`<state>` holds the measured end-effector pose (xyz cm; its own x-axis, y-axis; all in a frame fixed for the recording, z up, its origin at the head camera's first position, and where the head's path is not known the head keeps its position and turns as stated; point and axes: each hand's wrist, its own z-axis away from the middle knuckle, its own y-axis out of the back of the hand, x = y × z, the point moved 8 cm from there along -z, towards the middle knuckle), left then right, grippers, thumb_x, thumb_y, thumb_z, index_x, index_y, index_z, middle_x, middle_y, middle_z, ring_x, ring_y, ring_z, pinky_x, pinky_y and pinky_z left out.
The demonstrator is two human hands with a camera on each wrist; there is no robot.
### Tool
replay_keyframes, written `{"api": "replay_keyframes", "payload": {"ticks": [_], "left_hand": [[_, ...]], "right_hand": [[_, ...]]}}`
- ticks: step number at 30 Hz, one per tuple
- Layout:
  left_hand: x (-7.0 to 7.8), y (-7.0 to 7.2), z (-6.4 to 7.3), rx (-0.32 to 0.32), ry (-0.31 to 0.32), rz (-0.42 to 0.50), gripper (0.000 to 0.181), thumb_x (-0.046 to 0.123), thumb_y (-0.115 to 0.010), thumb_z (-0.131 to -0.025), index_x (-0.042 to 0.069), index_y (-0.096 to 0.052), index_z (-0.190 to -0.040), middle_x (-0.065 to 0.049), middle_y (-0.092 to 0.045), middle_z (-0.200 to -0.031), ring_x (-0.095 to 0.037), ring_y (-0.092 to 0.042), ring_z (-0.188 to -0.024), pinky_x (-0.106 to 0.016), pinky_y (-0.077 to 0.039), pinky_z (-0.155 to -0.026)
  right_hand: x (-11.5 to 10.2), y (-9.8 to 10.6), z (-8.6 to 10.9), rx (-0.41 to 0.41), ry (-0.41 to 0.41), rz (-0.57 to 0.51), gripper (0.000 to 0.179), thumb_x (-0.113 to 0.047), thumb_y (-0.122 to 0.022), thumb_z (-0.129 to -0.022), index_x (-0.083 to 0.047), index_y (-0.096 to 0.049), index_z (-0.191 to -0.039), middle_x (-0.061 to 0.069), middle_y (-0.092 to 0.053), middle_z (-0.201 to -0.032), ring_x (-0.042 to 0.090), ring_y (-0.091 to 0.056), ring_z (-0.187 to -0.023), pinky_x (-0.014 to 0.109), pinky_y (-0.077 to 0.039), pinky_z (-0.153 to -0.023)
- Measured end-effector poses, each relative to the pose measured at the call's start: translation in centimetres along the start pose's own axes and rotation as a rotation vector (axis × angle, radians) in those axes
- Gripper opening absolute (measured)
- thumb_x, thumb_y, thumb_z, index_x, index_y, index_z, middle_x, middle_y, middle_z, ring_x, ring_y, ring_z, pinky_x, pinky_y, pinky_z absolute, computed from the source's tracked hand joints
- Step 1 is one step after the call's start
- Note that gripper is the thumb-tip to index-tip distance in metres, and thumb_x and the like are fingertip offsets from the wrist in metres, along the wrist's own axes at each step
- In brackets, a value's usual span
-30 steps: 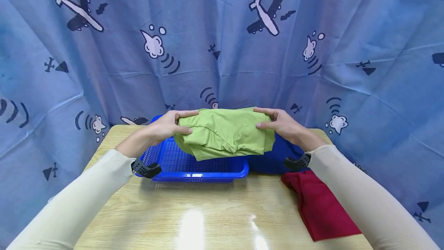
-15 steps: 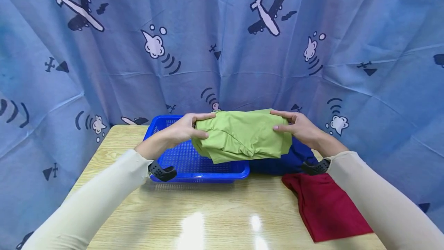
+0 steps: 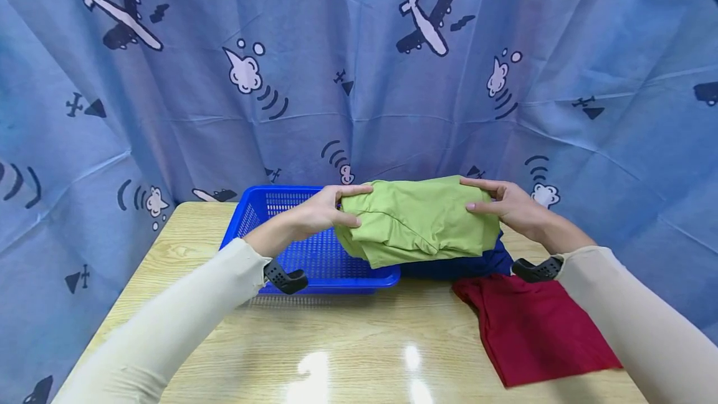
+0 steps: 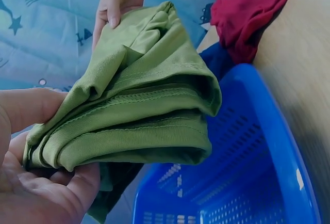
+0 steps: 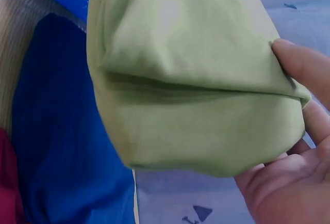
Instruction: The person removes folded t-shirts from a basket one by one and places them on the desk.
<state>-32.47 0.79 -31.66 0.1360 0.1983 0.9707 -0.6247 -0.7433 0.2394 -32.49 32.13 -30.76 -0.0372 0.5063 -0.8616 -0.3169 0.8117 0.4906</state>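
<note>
A folded light green garment is held in the air between my two hands. My left hand pinches its left end, thumb in front. In the left wrist view, several stacked layers with stitched hems show between that hand's thumb and fingers. At the other end, my right hand grips the garment with its thumb on the near face; some of its fingers are hidden behind the cloth. The bundle hangs above the right part of a blue plastic basket and a dark blue cloth.
The basket stands at the back of a wooden table. To its right lies the dark blue cloth, partly covered from view. A folded red garment lies nearer, at the right. A blue curtain hangs behind the table.
Both hands have carried the green garment to the right, from over the basket to partly over the dark blue cloth. More of the basket's left side shows now.
</note>
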Motion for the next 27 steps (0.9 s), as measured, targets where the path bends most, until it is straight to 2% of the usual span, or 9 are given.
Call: {"api": "replay_keyframes", "payload": {"ticks": [6, 9, 16, 22, 27], "left_hand": [[0.1, -1.3, -0.6, -0.008, 0.000, 0.017, 0.078, -0.010, -0.065, -0.086, 0.015, -0.041, -0.156, -0.011, -0.049, -0.153, -0.014, -0.063, -0.109, -0.028, -0.054, -0.097], [0.0, -2.0, -0.8, -0.008, -0.005, 0.022, 0.079, -0.010, -0.065, -0.085, 0.015, -0.040, -0.156, -0.011, -0.046, -0.155, -0.014, -0.062, -0.109, -0.027, -0.055, -0.095], [0.0, -4.1, -1.4, -0.042, -0.009, 0.065, 0.080, -0.012, -0.063, -0.086, 0.015, -0.038, -0.157, -0.008, -0.035, -0.162, -0.014, -0.060, -0.110, -0.026, -0.056, -0.093], [-0.1, -5.7, -2.0, -0.032, 0.007, 0.073, 0.081, -0.012, -0.065, -0.085, 0.015, -0.038, -0.157, -0.007, -0.027, -0.164, -0.017, -0.056, -0.119, -0.028, -0.053, -0.100], [-0.3, -7.3, -2.5, -0.050, 0.031, 0.116, 0.082, -0.013, -0.064, -0.085, 0.013, -0.036, -0.158, -0.011, -0.029, -0.160, -0.019, -0.060, -0.114, -0.030, -0.055, -0.098]], "right_hand": [[0.8, 0.9, 0.7, 0.005, -0.001, 0.024, 0.073, -0.023, -0.066, -0.099, -0.009, -0.029, -0.160, 0.021, -0.016, -0.168, -0.018, -0.052, -0.109, 0.014, -0.052, -0.088], [1.2, 1.1, 1.1, -0.009, -0.008, 0.025, 0.074, -0.022, -0.065, -0.099, -0.009, -0.026, -0.161, 0.023, -0.017, -0.167, -0.015, -0.055, -0.108, 0.016, -0.053, -0.089], [2.4, 2.3, 2.6, -0.010, -0.040, 0.088, 0.075, -0.028, -0.065, -0.099, -0.013, -0.026, -0.161, 0.021, -0.013, -0.169, -0.022, -0.047, -0.110, 0.016, -0.052, -0.089], [3.9, 3.2, 3.7, -0.019, -0.067, 0.063, 0.073, -0.024, -0.062, -0.101, -0.013, -0.023, -0.162, 0.021, -0.018, -0.166, -0.014, -0.057, -0.109, 0.018, -0.053, -0.089], [5.2, 3.8, 4.5, -0.016, -0.067, 0.065, 0.071, -0.021, -0.061, -0.102, -0.011, -0.023, -0.162, 0.021, -0.016, -0.165, -0.014, -0.057, -0.110, 0.016, -0.052, -0.089]]}}
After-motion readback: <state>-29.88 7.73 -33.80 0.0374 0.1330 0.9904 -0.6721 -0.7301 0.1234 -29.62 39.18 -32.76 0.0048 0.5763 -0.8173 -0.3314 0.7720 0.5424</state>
